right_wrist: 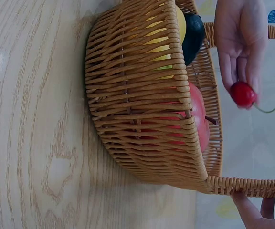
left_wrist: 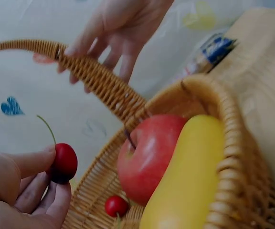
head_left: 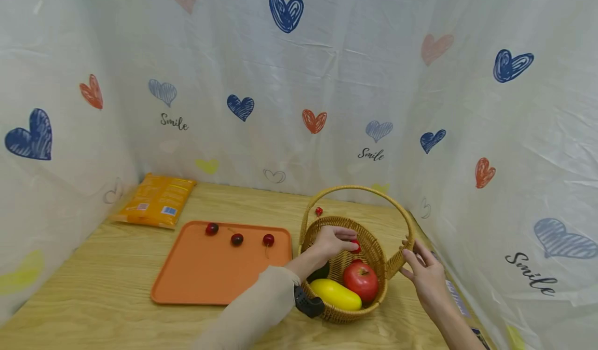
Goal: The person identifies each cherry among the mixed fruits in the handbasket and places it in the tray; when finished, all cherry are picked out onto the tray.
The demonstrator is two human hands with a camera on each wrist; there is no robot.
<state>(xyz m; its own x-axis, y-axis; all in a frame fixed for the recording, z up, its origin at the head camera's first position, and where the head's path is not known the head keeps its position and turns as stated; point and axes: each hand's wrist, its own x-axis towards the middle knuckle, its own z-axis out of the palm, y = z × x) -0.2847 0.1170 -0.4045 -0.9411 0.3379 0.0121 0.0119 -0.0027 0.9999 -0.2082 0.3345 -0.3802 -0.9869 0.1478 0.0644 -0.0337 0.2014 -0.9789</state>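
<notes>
My left hand (head_left: 333, 242) pinches a red cherry (left_wrist: 64, 163) with a green stem between thumb and fingers, over the wicker basket (head_left: 340, 314). My right hand (head_left: 427, 274) touches the right side of the basket's arched handle (head_left: 400, 259), fingers behind it and thumb in front. Inside the basket lie a red apple (head_left: 361, 281), a yellow oblong fruit (head_left: 335, 294) and a dark green item (right_wrist: 193, 38), partly hidden by my left wrist in the head view. Another cherry (left_wrist: 116, 205) rests in the basket beside the apple.
Left of the basket, an orange tray (head_left: 210, 272) holds three dark red cherries (head_left: 236, 239). An orange packet (head_left: 159, 200) lies at the back left. A small red cherry (head_left: 319, 211) is on the table behind the basket. Heart-printed curtains surround the table.
</notes>
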